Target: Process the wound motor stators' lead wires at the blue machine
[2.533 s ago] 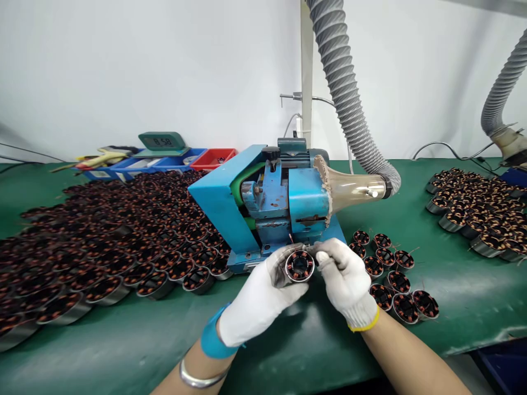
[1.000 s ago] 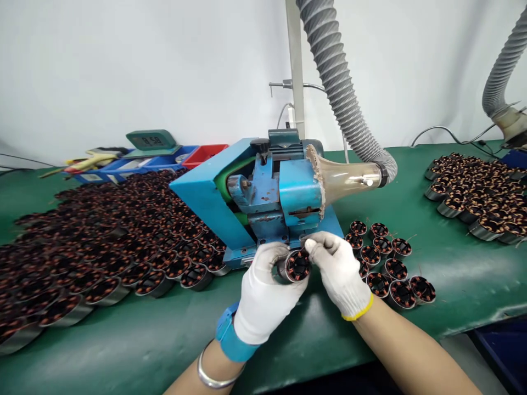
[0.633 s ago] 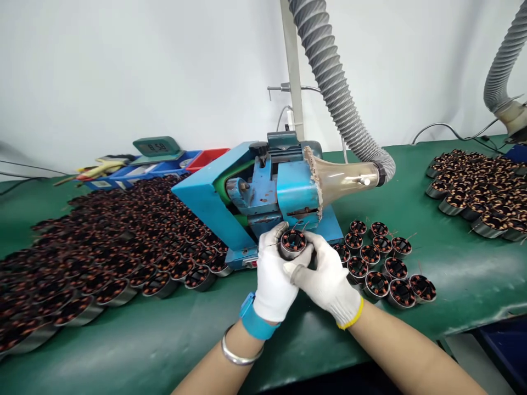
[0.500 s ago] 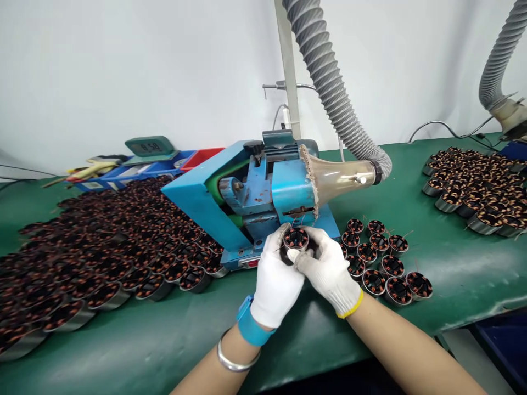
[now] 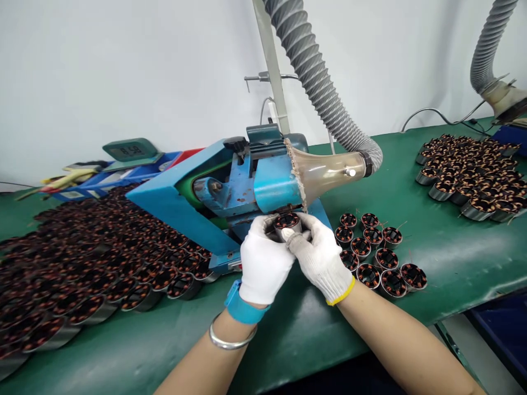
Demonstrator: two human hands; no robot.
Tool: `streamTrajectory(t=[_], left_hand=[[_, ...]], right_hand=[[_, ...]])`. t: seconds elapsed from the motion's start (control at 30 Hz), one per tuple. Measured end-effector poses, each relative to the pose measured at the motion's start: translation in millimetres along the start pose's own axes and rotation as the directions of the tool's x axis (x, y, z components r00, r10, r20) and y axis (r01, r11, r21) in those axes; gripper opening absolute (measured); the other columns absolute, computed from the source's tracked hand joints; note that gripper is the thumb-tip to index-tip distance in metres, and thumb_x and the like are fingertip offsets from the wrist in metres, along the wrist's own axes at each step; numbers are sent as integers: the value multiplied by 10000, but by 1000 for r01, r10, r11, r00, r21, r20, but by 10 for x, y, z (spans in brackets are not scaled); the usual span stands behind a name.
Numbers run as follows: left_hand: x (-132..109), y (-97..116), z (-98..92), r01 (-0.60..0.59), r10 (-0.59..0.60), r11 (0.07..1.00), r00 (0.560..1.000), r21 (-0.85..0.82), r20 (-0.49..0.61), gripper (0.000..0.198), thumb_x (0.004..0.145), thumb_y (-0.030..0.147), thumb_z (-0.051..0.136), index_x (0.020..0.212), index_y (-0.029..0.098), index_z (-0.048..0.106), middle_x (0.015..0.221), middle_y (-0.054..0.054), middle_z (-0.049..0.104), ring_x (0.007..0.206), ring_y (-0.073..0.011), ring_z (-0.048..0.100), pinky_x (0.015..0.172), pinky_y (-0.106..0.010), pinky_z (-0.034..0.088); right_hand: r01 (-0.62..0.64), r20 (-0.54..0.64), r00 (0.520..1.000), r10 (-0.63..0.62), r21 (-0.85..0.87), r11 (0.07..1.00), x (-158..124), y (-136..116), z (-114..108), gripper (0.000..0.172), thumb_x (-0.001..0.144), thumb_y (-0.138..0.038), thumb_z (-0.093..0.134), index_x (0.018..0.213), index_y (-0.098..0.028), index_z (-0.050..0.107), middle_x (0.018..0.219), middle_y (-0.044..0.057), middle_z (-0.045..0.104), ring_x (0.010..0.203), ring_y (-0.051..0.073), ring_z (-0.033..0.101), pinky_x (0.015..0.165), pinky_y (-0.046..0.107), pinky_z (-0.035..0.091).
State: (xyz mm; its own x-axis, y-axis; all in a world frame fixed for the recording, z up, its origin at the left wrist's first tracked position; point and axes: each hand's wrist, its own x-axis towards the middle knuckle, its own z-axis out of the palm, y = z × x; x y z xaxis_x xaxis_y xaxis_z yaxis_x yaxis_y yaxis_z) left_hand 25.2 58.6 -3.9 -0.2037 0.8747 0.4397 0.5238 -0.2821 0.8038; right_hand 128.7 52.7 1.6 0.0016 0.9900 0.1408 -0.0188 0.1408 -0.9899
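Note:
Both my hands wear white gloves and grip one motor stator (image 5: pixel 287 221), a round metal ring with copper windings inside. My left hand (image 5: pixel 265 260) wraps its left side, and my right hand (image 5: pixel 319 249) holds the right side with the thumb across the front. The stator is right at the lower opening of a blue machine (image 5: pixel 276 184), whose clear funnel (image 5: pixel 329 173) leads off to the right. Whether the wires touch anything inside the opening is hidden. Several similar stators (image 5: pixel 386 258) stand on the table just right of my right hand.
A large mass of stators (image 5: pixel 102 263) covers the left of the green table (image 5: pixel 457 263). Another group (image 5: pixel 473 175) stands at the far right. A grey hose (image 5: pixel 317 77) rises from the funnel. Blue bins (image 5: pixel 119 175) and a digital display (image 5: pixel 132 149) are at the back left.
My hands have brought the stator up against the machine's lower opening; its wire ends, visible before, are now hidden. The whole view has shifted slightly.

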Motion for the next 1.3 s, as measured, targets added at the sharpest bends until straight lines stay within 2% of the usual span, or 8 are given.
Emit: streamTrajectory(t=[0.13,0.33,0.53,0.77,0.93,1.0,1.13,1.3], left_hand=[[22,40,4,61,-60,996,998,-57,25,409,582,265,782,927,203,571,859,-41,698,801,-233,677,749,-361,551],[12,14,36,31,-30,997,999,-64,20,415,594,258,777,950,206,570,890,-48,699,818,-230,673,761,-360,547],[27,-28,40,10,-8,998,999,-66,33,434,596,247,774,978,202,573,924,-61,704,842,-237,678,773,-366,547],[58,-1,11,-31,38,995,997,-95,66,417,608,190,750,994,197,591,935,-50,713,849,-227,685,757,-342,551],[31,-8,19,11,-7,995,999,-100,41,412,601,199,764,973,198,587,922,-52,712,840,-230,685,743,-342,549],[13,-27,16,26,-24,994,999,-106,20,411,596,221,776,956,197,580,910,-54,708,833,-230,682,747,-346,548],[-4,-57,5,19,-23,997,999,-73,-45,434,591,269,786,963,206,570,910,-48,700,836,-229,676,764,-356,546],[41,-15,32,17,-19,998,999,-56,-30,431,585,275,794,944,207,565,888,-39,698,810,-222,675,749,-351,545]], right_hand=[[13,-9,1000,-13,9,1000,14,26,0,310,789,-338,618,1051,-178,653,723,7,554,617,141,467,584,256,455],[14,-32,999,-12,46,999,-3,59,10,373,783,-342,612,1108,-162,636,629,-24,496,561,130,438,570,256,449],[75,-32,997,-74,18,997,0,89,5,381,783,-325,590,1117,-147,619,661,-22,505,577,126,438,601,258,457],[34,-82,996,-33,15,999,-27,73,40,412,780,-366,590,1130,-152,614,621,-28,496,567,139,464,591,266,462],[9,-65,998,-12,-54,999,-19,17,24,429,781,-362,597,1143,-132,613,599,-39,483,556,133,464,572,255,465],[34,-31,999,-35,-41,999,-8,20,23,409,782,-341,603,1138,-141,620,634,-29,519,583,137,488,611,259,483],[90,8,996,-90,16,996,9,24,30,398,776,-305,621,1147,-163,625,879,30,647,778,174,593,774,285,510],[30,-19,999,-30,-4,1000,26,-5,20,356,785,-330,623,1101,-167,649,831,31,655,771,185,603,729,289,520]])
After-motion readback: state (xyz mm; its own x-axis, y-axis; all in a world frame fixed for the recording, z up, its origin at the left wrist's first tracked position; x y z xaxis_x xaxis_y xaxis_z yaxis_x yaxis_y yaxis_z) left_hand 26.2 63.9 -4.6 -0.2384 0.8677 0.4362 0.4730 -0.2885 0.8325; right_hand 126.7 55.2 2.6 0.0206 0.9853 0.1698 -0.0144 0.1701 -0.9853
